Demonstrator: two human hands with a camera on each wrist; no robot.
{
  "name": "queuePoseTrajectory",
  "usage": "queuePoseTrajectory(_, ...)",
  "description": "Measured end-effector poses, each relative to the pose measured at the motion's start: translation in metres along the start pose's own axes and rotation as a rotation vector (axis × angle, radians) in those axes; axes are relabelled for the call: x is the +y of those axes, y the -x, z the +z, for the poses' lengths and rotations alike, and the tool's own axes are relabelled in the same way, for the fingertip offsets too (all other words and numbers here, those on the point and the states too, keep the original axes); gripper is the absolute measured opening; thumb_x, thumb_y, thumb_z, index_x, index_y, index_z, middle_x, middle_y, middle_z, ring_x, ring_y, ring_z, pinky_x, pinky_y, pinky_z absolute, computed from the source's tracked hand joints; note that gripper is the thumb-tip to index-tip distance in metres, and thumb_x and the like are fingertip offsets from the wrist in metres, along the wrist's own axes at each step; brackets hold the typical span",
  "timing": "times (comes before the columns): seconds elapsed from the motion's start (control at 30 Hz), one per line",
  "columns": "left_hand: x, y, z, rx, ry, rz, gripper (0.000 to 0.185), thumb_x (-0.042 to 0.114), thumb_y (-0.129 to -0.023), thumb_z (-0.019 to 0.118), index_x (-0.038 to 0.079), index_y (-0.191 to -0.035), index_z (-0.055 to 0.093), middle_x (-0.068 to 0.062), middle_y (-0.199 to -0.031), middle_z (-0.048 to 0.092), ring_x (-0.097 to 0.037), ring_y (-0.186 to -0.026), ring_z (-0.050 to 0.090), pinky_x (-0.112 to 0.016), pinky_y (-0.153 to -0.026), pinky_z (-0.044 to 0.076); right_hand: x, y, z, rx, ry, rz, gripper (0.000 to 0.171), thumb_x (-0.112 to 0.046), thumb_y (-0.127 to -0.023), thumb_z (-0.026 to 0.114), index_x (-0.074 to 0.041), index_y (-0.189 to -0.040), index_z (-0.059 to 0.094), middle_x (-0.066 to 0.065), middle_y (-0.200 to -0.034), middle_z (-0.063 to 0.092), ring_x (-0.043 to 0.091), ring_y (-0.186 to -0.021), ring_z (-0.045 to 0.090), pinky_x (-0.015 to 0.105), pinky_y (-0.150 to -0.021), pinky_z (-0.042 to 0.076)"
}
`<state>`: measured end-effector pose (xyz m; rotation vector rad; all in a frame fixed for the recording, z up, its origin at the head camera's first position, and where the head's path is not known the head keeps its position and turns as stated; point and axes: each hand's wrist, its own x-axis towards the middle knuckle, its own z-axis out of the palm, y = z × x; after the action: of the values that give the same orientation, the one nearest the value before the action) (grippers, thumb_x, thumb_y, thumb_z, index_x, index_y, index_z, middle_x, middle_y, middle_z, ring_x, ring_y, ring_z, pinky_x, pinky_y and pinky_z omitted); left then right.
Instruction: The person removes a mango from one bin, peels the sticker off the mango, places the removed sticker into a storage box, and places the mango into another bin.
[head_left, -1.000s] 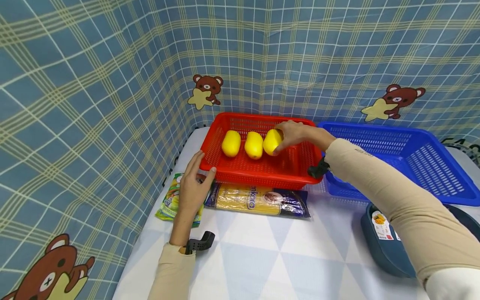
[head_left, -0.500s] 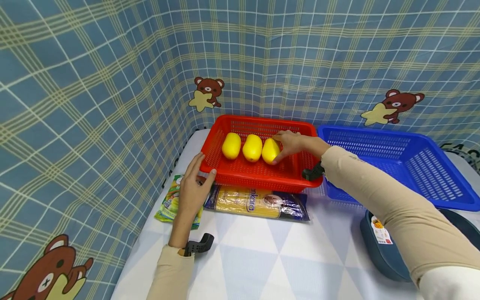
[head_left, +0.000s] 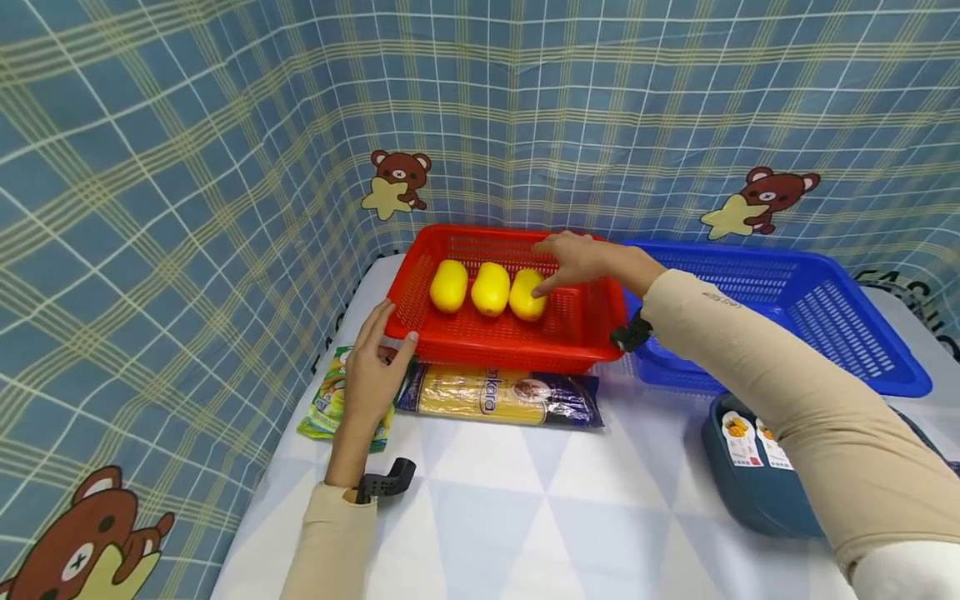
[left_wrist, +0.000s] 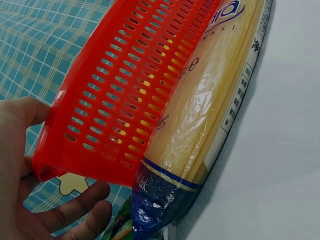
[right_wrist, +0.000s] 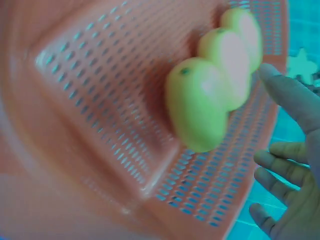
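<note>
Three yellow oval fruits, looking like mangoes, stand side by side in a red plastic basket (head_left: 498, 340): a left mango (head_left: 448, 286), a middle mango (head_left: 491, 289) and a right mango (head_left: 527, 305). Over the right mango hovers my right hand (head_left: 576, 260), fingers spread; the right wrist view shows the hand apart from that mango (right_wrist: 197, 110), nothing in its grasp. My left hand (head_left: 369, 373) rests at the basket's front left corner, fingers loosely extended. In the left wrist view its thumb (left_wrist: 32, 110) touches the red rim and another finger passes behind the corner.
A pack of spaghetti (head_left: 465, 393) lies along the basket's front side. Partly beneath my left hand is a green packet (head_left: 322, 408). A blue basket (head_left: 765, 325) stands on the right, with a dark teal container (head_left: 765, 492) in front, partly hidden by my right arm.
My right hand has set the right mango down upright beside the middle one, let go and lifted slightly off it. The left hand has stayed at the basket corner.
</note>
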<state>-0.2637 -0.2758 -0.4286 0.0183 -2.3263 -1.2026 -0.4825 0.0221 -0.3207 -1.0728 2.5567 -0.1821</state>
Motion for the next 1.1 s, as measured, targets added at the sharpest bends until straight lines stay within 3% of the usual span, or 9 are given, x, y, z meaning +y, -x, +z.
queuePoseTrajectory(0.2,0.001,0.002,-0.001,-0.003,-0.005,0.009,0.061,0.034,-0.098,0.065,0.015,-0.152,0.044,0.004,-0.158,0.036,-0.024,-0.087,0.06,-0.021,-0.072,0.049,-0.015,0.028,-0.013,0.082,-0.021,-0.045,0.08,-0.048,-0.09,0.071,-0.005,-0.151,0.042,0.021,-0.159,0.03,0.042,-0.147,0.018,0.071,-0.111,0.011)
queuePoseTrajectory(0.5,0.004,0.001,0.001,0.007,-0.002,0.023,0.061,0.032,-0.098,0.065,0.013,-0.152,0.044,0.001,-0.158,0.037,-0.024,-0.085,0.057,-0.017,-0.07,0.045,-0.02,0.072,-0.012,0.238,-0.038,-0.101,0.065,-0.042,-0.093,0.069,-0.005,-0.144,0.053,0.017,-0.149,0.045,0.038,-0.14,0.031,0.068,-0.108,0.021)
queuePoseTrajectory(0.8,0.004,0.003,0.002,0.004,-0.003,0.02,0.06,0.032,-0.099,0.064,0.015,-0.152,0.044,0.003,-0.158,0.037,-0.019,-0.076,0.056,-0.015,-0.066,0.045,-0.014,0.118,0.002,0.353,-0.058,-0.101,0.057,-0.036,-0.093,0.07,-0.005,-0.139,0.058,0.017,-0.145,0.048,0.037,-0.137,0.034,0.064,-0.108,0.025)
queuePoseTrajectory(1.1,0.006,0.006,0.002,-0.009,-0.031,-0.023,0.06,0.037,-0.1,0.061,0.019,-0.154,0.042,0.008,-0.158,0.035,-0.02,-0.078,0.056,-0.015,-0.066,0.046,-0.01,0.165,0.024,0.447,-0.095,-0.117,0.054,-0.032,-0.091,0.074,-0.007,-0.137,0.06,0.016,-0.141,0.053,0.036,-0.133,0.039,0.064,-0.107,0.028)
